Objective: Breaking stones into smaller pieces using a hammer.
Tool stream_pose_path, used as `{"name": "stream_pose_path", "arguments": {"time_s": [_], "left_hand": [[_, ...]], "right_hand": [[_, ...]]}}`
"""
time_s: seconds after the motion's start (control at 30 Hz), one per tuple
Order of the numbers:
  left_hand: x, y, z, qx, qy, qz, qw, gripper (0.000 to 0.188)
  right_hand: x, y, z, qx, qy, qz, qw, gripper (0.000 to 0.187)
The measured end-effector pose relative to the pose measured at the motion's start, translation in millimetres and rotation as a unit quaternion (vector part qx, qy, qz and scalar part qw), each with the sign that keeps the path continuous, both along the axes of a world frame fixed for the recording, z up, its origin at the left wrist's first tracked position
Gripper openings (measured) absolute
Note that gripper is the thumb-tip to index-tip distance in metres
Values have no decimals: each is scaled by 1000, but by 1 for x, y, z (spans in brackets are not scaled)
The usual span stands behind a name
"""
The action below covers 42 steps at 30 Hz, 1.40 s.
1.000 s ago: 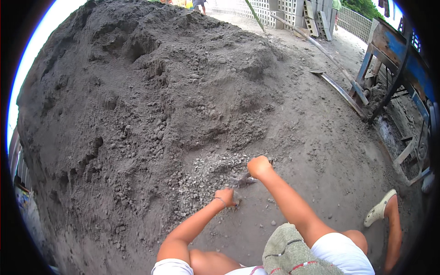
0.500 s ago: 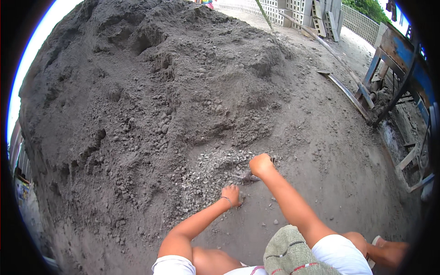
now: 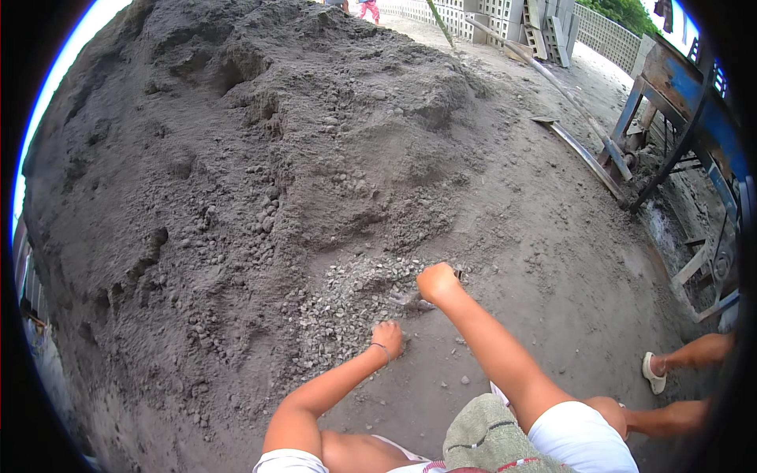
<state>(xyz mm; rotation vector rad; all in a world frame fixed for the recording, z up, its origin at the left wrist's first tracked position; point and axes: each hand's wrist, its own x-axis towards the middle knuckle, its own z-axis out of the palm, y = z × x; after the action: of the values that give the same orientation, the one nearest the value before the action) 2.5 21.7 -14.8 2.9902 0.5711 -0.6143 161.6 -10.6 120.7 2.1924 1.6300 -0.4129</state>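
Light grey stone chips (image 3: pixel 337 319) are spread at the foot of a large grey sand heap (image 3: pixel 189 197). At the near right edge of the chips, my left hand (image 3: pixel 388 337) is low to the ground with curled fingers; what they hold, if anything, is hidden. My right hand (image 3: pixel 438 282) forms a fist a little farther off and to the right. A small dark end pokes out on its right side, but the rest of the held object is hidden. Between the hands, a greyish, metal-looking piece (image 3: pixel 412 302) lies low by the chips; whether it joins the held object is unclear.
At right, another person's leg (image 3: pixel 694 355) and light shoe (image 3: pixel 653 374) show. A blue, rusty metal frame (image 3: pixel 682 87) stands beyond, with a long pole (image 3: pixel 568 91) and a metal bar (image 3: pixel 587 154) near it. Concrete blocks (image 3: pixel 552 35) are stacked far back.
The view has shifted slightly, so the scene sits farther left. More of the other person's legs and a shoe now show at right. My hands stay at nearly the same spots.
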Motion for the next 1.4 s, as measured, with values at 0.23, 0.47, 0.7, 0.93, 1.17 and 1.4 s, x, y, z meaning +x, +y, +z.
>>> {"name": "stream_pose_path", "arguments": {"time_s": [0.23,0.47,0.7,0.93,1.17,1.4], "left_hand": [[-1,-1,4,30,-36,-29,998,33],[3,1,8,31,7,-40,999,37],[6,3,6,21,50,-36,998,64],[7,2,9,21,41,-31,998,63],[9,6,11,18,52,-55,997,38],[10,5,15,18,43,-59,997,39]], "right_hand": [[2,1,2,0,3,-7,1000,18],[-3,3,5,6,-1,-13,1000,18],[-2,-5,4,1,1,-19,1000,19],[0,-9,7,11,2,-12,1000,18],[-1,-7,7,5,7,-12,1000,17],[-2,-4,3,7,-2,-16,1000,18]]}}
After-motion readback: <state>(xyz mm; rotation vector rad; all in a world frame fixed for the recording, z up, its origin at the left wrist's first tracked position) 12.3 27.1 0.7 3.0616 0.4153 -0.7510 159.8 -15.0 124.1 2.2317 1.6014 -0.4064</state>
